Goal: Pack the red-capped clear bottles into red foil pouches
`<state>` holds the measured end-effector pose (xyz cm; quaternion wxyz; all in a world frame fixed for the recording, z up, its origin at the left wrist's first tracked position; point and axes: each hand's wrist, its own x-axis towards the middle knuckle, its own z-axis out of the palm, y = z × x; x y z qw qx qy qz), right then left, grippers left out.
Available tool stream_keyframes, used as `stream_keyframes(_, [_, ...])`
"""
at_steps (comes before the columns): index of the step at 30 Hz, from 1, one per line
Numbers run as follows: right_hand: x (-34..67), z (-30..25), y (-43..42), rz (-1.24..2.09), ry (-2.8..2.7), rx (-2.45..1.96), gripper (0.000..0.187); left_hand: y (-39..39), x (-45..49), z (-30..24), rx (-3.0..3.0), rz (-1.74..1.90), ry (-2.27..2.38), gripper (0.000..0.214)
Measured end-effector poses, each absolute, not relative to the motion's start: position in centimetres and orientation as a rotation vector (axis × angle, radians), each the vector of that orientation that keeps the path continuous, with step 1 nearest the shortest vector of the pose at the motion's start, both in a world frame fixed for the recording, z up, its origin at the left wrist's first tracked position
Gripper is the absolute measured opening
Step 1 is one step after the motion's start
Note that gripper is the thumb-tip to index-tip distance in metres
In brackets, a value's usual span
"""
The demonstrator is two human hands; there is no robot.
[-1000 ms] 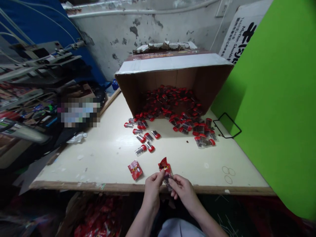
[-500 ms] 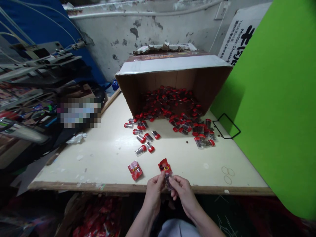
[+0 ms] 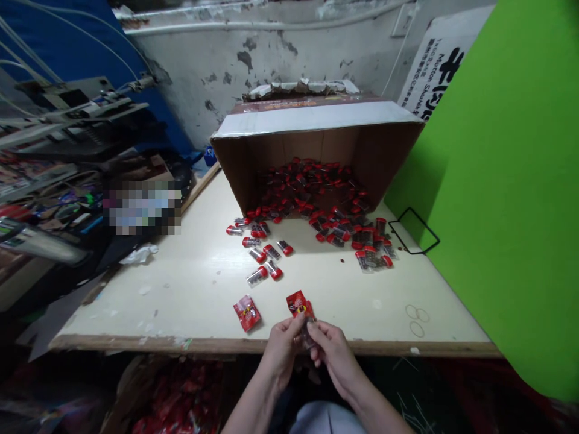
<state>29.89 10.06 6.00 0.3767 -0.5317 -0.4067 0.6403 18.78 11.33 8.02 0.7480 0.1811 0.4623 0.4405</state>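
Note:
At the table's front edge, my left hand (image 3: 281, 348) and my right hand (image 3: 333, 351) are close together, thumbs on top and fingers closed. Between them is a small red printed packet (image 3: 297, 302), its upper end sticking out beyond the fingertips. Under my thumbs shows a clear part with something dark inside; whether it belongs to the packet or is a separate container, I cannot tell. A second red packet (image 3: 246, 313) lies flat to the left. Farther back lie several small clear containers (image 3: 257, 276) with red caps and dark contents.
A cardboard box (image 3: 316, 117) on its side opens toward me, with red-capped containers spilling out. A green panel (image 3: 493, 199) borders the right, beside a black wire frame (image 3: 418, 232). Machinery (image 3: 76, 114) stands left. Below the table, a bin holds red packets (image 3: 181, 398).
The red packet's upper end has tilted slightly to the left, and the clear part is more covered by my fingers. My hands stay in nearly the same place.

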Motion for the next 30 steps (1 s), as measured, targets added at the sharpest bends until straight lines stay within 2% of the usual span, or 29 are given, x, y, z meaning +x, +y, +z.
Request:
stream_keyframes(13, [29.8,6.5,10.7,1.52,-1.265,-1.419,0.033,12.1,18.0,8.2,0.361,1.074,1.096,0.035])
stream_keyframes(18, [30.0,7.7,10.6,1.203,-1.491,-1.428,0.023,12.2,18.0,7.9,0.316,1.11,1.186,0.031])
stream_keyframes(24, [29.5,6.5,11.1,1.66,-1.111,-1.35,0.036,11.3,18.4,7.6,0.368,1.064,1.083,0.035])
stream_keyframes(27, [29.5,6.3,11.4,1.723,-1.069,-1.308,0.04,11.4,18.1,8.0,0.376,1.067,1.053,0.037])
stream_keyframes(30, [30.1,6.6,11.3,1.74,-1.096,-1.261,0.035,12.0,17.7,8.6,0.344,1.102,1.101,0.035])
